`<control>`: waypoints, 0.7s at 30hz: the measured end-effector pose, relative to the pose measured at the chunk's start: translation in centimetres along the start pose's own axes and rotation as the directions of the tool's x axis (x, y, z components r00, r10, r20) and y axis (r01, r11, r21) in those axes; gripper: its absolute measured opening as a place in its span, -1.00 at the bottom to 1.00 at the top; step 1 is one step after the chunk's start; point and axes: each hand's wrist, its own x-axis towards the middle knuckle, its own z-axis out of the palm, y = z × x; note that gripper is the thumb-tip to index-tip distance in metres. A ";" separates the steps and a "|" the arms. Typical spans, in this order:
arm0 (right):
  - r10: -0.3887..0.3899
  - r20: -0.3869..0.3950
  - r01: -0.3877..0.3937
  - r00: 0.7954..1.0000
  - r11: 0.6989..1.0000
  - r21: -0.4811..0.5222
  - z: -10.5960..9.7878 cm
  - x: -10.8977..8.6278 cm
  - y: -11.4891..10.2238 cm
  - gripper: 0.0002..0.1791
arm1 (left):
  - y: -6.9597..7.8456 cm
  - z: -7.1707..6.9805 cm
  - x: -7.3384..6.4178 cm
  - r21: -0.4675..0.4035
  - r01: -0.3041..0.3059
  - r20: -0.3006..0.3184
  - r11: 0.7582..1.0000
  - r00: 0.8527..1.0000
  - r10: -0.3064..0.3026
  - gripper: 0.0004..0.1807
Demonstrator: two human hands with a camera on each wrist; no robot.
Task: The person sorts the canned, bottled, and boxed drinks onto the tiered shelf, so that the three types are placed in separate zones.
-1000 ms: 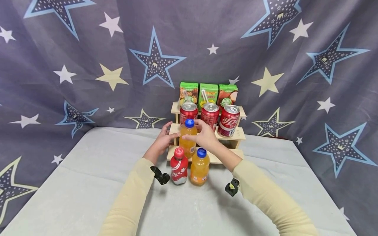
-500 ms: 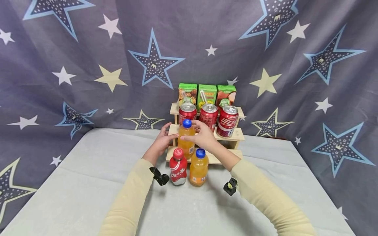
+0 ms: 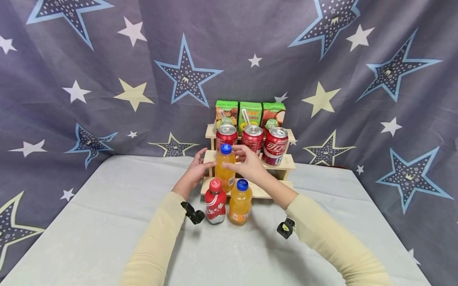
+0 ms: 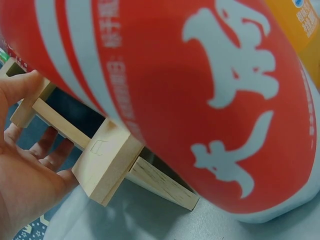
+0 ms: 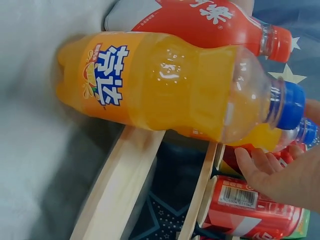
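Observation:
An orange-soda bottle with a blue cap (image 3: 224,176) stands on the lowest step of a wooden tiered rack (image 3: 262,190). At its left is my left hand (image 3: 195,171), thumb tip right at the bottle and fingers spread beside the rack's end. My right hand (image 3: 250,166) is at the bottle's right, its thumb extended and overlapping the bottle in the head view; the right wrist view shows its fingers loosely spread. In front on the table stand a red-capped bottle (image 3: 216,204) and a second orange-soda bottle (image 3: 240,204), which fills much of the right wrist view.
Red cola cans (image 3: 274,149) stand in a row on the middle step. Green-topped drink cartons (image 3: 250,113) line the top step behind them. A pale cloth (image 3: 89,222) covers the table, and a star-patterned curtain (image 3: 229,47) hangs behind.
My right hand has shifted slightly right, its thumb drawing back across the bottle, and the right forearm has swung outward. The left hand and the bottles have stayed nearly still.

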 end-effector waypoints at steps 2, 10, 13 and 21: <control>0.007 0.002 -0.007 1.000 1.000 0.013 -0.3 -0.3 -0.1 -0.37 | 0.0 0.0 0.0 0.002 0.003 -0.001 1.000 1.000 -0.003 -0.17; 0.019 0.022 -0.019 1.000 0.999 0.029 -1.4 -1.4 0.3 -0.43 | -0.2 -0.1 0.3 0.000 0.010 -0.002 1.000 1.000 -0.010 -0.16; 0.021 0.030 -0.022 0.999 0.999 0.028 -1.9 -2.0 0.4 -0.42 | -0.3 -0.1 0.4 0.000 0.011 -0.006 1.000 1.000 -0.011 -0.16; -0.048 0.098 0.047 0.994 0.999 0.016 -3.0 -3.7 1.0 -0.40 | -0.1 -0.1 0.2 0.010 0.014 -0.013 1.000 1.000 -0.014 -0.18</control>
